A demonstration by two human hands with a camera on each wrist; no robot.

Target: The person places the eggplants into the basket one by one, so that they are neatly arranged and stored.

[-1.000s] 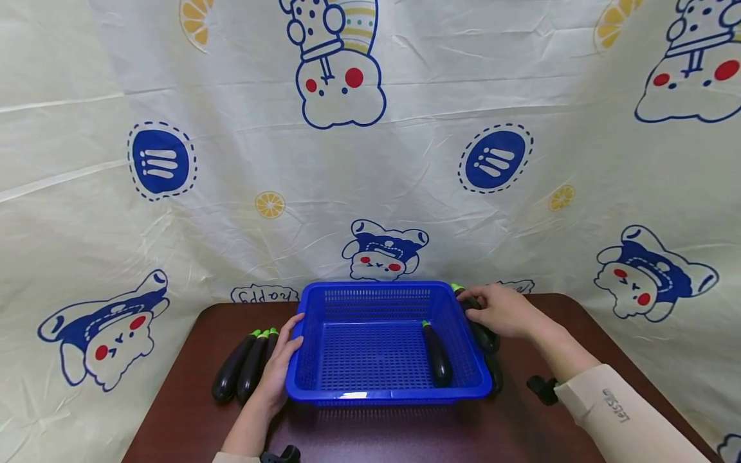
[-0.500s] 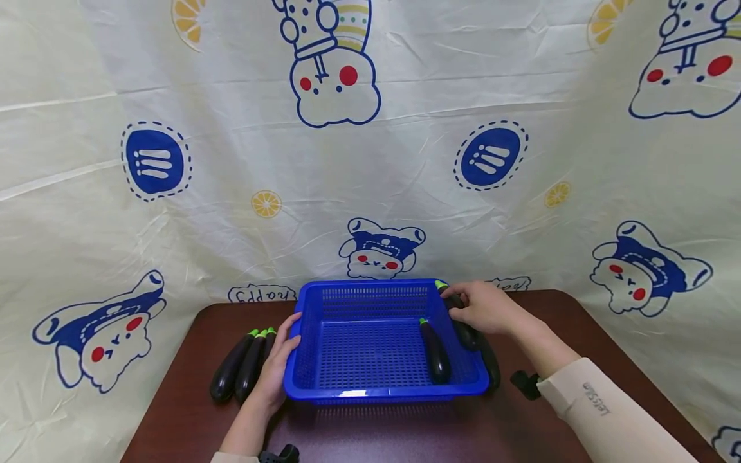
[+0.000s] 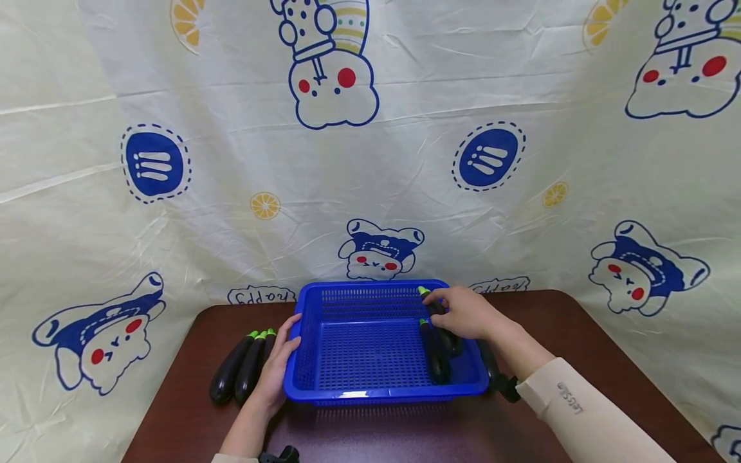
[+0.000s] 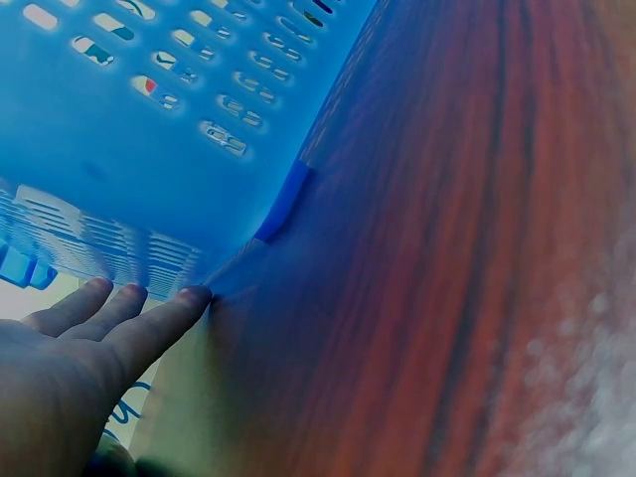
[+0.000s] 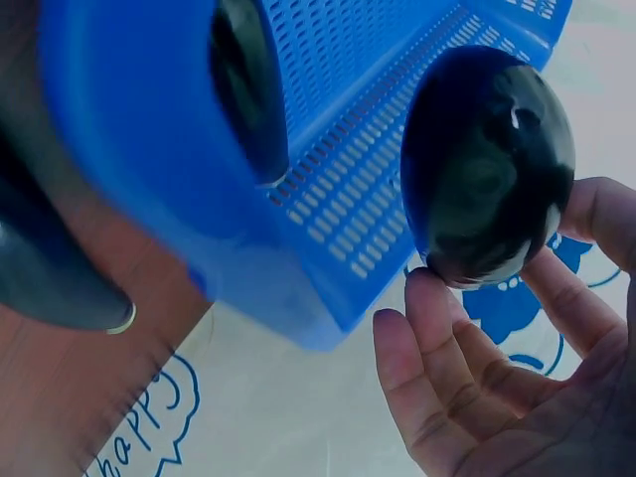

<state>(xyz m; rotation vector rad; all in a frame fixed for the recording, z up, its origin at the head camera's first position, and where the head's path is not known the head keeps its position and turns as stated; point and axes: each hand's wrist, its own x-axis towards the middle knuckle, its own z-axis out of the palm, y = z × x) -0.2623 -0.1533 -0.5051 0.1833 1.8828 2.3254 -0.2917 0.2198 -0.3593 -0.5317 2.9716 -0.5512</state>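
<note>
A blue plastic basket with perforated walls stands mid-table. Against its left side rests my left hand; in the left wrist view its extended fingers touch the outer wall. My right hand holds a dark eggplant by its upper part, over the basket's right side. Thumb and fingers surround this eggplant in the right wrist view, its rounded end facing the camera. Inside the basket lies another eggplant, green stem end away from me, right beside the held one.
Several eggplants lie side by side on the brown table, left of the basket. One more eggplant lies along the basket's right outer side, partly hidden by the right wrist. A printed white cloth hangs behind the table.
My right hand has carried the eggplant leftward from outside the right rim to over the basket's inside. The left hand stays at the left side.
</note>
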